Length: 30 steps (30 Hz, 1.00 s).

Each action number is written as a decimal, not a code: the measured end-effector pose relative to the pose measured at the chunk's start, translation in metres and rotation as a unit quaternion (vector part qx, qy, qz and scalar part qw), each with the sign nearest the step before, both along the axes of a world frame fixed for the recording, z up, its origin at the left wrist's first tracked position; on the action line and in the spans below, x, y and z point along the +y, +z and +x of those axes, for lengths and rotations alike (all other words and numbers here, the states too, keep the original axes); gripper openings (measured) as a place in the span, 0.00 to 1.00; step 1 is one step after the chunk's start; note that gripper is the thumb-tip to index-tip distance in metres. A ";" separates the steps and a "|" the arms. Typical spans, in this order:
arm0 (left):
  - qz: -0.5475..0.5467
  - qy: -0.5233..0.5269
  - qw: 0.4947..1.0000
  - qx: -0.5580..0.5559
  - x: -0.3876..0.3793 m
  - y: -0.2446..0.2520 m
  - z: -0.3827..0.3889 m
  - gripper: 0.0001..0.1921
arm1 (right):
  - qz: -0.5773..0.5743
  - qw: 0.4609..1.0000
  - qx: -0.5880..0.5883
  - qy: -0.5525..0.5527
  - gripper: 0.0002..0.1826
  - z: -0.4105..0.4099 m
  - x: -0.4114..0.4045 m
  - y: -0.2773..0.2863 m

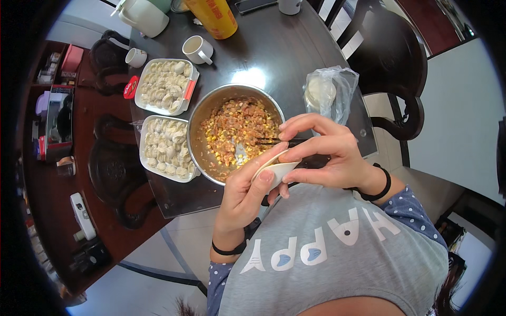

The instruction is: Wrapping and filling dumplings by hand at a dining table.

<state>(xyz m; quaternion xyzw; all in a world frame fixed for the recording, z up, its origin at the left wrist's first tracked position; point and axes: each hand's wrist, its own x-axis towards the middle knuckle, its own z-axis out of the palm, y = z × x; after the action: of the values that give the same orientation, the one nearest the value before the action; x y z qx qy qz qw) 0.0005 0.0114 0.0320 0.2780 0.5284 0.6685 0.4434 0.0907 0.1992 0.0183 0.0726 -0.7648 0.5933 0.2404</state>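
My left hand (246, 189) holds a folded dumpling wrapper (281, 172) between thumb and fingers, near the close rim of a steel bowl (194, 158). My right hand (322, 152) pinches the wrapper's other side with thumb and forefinger. Some filling shows faintly inside the fold. In the bowl lies minced filling (241, 122) with yellow corn kernels. Dark chopsticks (269, 141) rest in it, partly hidden behind my right hand. Left of the bowl, two white plastic containers hold rows of dumplings, one farther off (139, 100) and one nearer (143, 158). Round wrappers (316, 93) sit in a clear plastic bag (344, 89) at the right.
Beyond the bowl stand a white mug (195, 50), a small cup (136, 58), a pale jug (146, 17) and a yellow cylindrical package (215, 17). A phone (255, 4) lies at the far edge beside another cup (289, 6). Dark wooden chairs (389, 51) flank the table (189, 201).
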 end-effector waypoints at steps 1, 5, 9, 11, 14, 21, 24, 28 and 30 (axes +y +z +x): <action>0.002 0.002 1.000 0.001 0.001 -0.001 0.001 0.22 | -0.011 1.000 -0.004 0.005 0.14 0.001 0.000 -0.002; -0.013 0.004 1.000 0.025 0.003 -0.001 0.003 0.22 | -0.038 0.999 -0.021 0.009 0.13 0.002 0.002 -0.003; -0.045 0.028 0.989 0.135 0.010 0.002 0.009 0.24 | -0.095 0.994 -0.057 0.002 0.10 0.003 -0.001 0.000; -0.068 0.051 0.987 0.138 0.011 0.002 0.008 0.23 | -0.102 0.993 -0.057 0.000 0.10 0.001 -0.001 -0.002; -0.017 0.068 0.992 0.100 0.009 -0.005 0.007 0.20 | -0.121 0.991 -0.055 0.002 0.09 0.001 -0.002 -0.002; 0.011 0.104 0.988 0.116 0.019 -0.005 0.009 0.20 | -0.137 0.989 -0.051 0.010 0.08 0.001 0.001 -0.009; 0.002 0.122 0.976 0.180 0.017 -0.010 0.007 0.20 | -0.134 0.990 -0.043 -0.007 0.05 -0.002 0.000 -0.009; -0.010 0.187 0.979 0.085 0.017 -0.010 0.009 0.18 | -0.136 0.990 -0.012 -0.034 0.09 -0.002 -0.003 -0.014; -0.005 0.209 0.976 0.059 0.018 -0.011 0.009 0.17 | -0.315 0.946 -0.073 -0.010 0.16 0.001 -0.007 -0.013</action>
<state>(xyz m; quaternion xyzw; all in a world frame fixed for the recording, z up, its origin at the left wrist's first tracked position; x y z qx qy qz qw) 0.0096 0.0289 0.0211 0.1980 0.6034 0.7261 0.2635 0.0912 0.1921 0.0049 -0.0585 -0.5549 0.8053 0.2004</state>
